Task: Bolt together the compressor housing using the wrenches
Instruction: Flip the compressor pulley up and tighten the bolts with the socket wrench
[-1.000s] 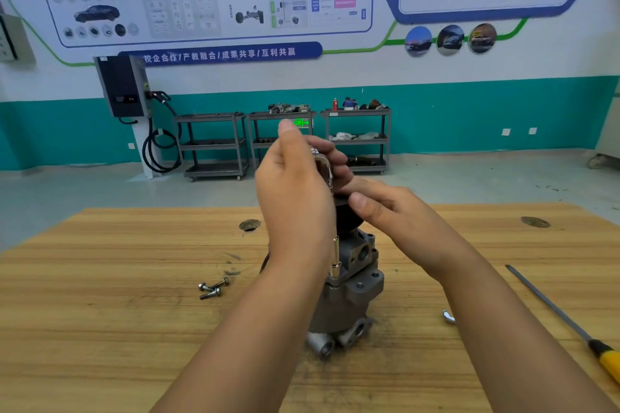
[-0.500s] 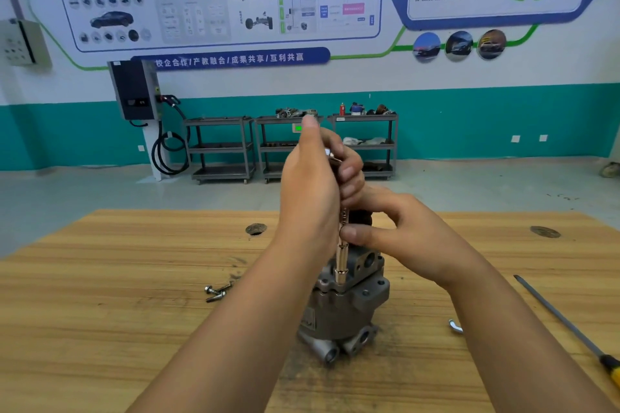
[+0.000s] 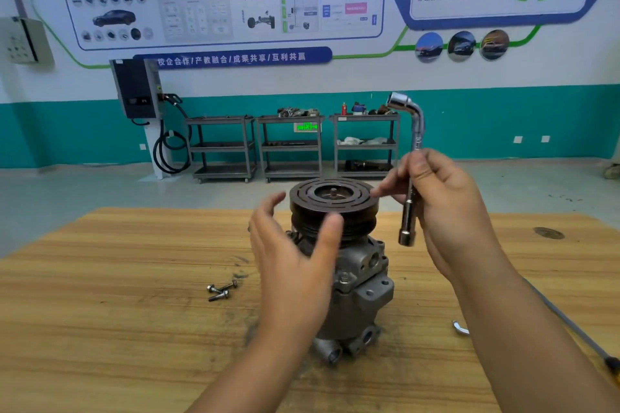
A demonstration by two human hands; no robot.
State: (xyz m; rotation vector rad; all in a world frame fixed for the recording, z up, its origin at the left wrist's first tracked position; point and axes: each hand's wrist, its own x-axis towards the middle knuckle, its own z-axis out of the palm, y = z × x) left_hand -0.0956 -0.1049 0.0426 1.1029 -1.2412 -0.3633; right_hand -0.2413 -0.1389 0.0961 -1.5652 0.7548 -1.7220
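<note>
From the head camera, the risks are coming first. The compressor housing (image 3: 362, 282) is standing on end on the wooden table (image 3: 100, 329), and the left hand (image 3: 295, 265) is hovering wide open in front of the pulley (image 3: 333, 198), apparently bracing nothing. Wrench torque could probably be tipping or spinning the body. The right hand (image 3: 449, 211) is gripping the L-shaped socket wrench (image 3: 411, 184) by its shaft. The wrench is hanging upright, and a tilted socket might be slipping off a bolt head. Its lower socket is hanging just beside the pulley, above the flange and off to the right of the seated bolt (image 3: 344, 277), not touching it. Two loose bolts (image 3: 221, 290) are lying left of the housing.
</note>
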